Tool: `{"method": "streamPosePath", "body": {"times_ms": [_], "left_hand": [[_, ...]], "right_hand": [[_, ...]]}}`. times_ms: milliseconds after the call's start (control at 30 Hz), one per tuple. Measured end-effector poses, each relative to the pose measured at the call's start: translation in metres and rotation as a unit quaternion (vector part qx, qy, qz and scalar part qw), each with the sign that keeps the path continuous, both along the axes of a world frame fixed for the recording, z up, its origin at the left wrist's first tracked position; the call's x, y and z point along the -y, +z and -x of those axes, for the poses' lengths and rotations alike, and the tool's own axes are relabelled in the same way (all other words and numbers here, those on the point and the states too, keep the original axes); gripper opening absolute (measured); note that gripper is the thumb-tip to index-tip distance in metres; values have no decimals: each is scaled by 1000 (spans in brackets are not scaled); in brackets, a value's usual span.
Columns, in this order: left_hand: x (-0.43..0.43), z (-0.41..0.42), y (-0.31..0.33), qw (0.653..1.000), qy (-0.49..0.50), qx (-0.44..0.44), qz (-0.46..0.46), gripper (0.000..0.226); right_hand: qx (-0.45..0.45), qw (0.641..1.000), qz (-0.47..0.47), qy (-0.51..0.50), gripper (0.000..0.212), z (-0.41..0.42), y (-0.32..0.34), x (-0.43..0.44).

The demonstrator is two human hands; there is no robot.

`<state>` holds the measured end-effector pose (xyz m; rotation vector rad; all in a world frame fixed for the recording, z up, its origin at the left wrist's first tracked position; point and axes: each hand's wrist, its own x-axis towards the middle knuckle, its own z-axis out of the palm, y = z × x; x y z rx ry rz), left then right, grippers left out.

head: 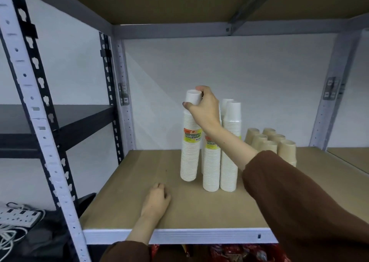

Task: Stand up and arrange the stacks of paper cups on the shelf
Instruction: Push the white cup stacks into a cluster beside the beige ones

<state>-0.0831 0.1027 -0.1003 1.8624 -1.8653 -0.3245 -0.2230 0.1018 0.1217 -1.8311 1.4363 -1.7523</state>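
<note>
The right hand (203,108) pinched the top of a white cup stack (189,148) labelled "DISPOSABLE TABLEWARE". The left hand (156,201) rested loosely curled, holding nothing, on the shelf (123,192).

Bare left hand (155,200) and right hand (205,108); both forearms wear brown sleeves (299,198)
</note>
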Motion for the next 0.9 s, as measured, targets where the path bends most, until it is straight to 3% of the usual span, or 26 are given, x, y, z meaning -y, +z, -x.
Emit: {"method": "streamPosePath", "body": {"times_ms": [500, 900], "left_hand": [[6, 52, -2, 999, -46, -3, -6, 31], [12, 71, -10, 998, -60, -7, 8, 28]], "right_hand": [[19, 995, -78, 55, 51, 98, 5, -39], [0, 996, -84, 44, 54, 116, -16, -26]]}}
